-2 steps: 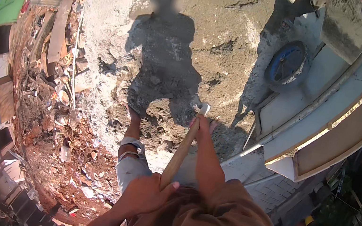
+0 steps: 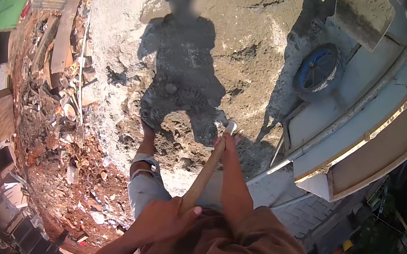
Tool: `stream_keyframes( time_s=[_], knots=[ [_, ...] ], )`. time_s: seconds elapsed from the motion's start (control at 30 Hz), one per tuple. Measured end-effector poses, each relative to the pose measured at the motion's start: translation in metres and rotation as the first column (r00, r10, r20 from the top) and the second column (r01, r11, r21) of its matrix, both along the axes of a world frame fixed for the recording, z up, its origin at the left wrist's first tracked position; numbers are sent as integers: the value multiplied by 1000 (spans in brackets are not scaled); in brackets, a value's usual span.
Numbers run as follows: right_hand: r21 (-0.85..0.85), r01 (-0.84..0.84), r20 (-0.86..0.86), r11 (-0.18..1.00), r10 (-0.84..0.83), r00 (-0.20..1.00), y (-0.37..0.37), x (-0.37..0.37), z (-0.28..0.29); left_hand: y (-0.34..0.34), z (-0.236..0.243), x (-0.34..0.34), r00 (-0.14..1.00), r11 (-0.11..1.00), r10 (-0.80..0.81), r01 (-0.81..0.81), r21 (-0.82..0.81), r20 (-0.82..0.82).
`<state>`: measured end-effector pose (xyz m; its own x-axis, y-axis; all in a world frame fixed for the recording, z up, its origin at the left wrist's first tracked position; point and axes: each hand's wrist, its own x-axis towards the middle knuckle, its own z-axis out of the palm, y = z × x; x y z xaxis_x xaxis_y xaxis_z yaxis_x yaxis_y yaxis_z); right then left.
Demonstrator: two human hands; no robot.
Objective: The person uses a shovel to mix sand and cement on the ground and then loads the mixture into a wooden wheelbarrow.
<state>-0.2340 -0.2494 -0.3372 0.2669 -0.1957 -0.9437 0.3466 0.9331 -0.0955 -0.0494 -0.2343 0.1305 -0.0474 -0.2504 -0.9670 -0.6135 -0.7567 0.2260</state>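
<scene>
1. Head view: my right hand (image 2: 231, 147), fingers closed round the wooden handle (image 2: 203, 178) just below its pale tip (image 2: 231, 127), sits slightly lower in view than in the earlier frame; the tip has dipped too.
2. For the work in hand, I read that as a slight shift of the handle, with no change of hold.
3. My left hand (image 2: 160, 220) stays wrapped round the handle's near end, by my brown shirt (image 2: 247, 252).
4. The handle slants away from me toward the grey, cement-like ground (image 2: 257, 33).
5. Upper right, a cement-crusted pan-like piece (image 2: 363, 16) has moved left and upward; the blue-rimmed wheel (image 2: 319, 71) barely shifts.
</scene>
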Motion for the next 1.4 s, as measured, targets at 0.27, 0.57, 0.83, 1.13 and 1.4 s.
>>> stream_keyframes(
  time_s=[0.27,0.57,0.83,1.13,1.4],
  knots=[
    [48,715,3,697,-716,698,32,-243,185,-54,65,-103,803,826,-290,-64,-560,-521],
    [-502,771,-145,393,-917,373,-81,-405,367,-200,110,-190,738,540,-216,-455,-708,-639],
    [-877,412,-169,246,-962,215,-230,-410,380,-262,-84,-149,764,529,472,-644,-553,-439],
    [-957,-15,-275,289,-892,359,-167,-252,462,-54,-222,-144,521,408,689,-854,-324,-504],
    [-667,99,-271,738,-365,891,-77,-45,343,199,-155,14,620,586,584,126,-801,525]
  ],
)
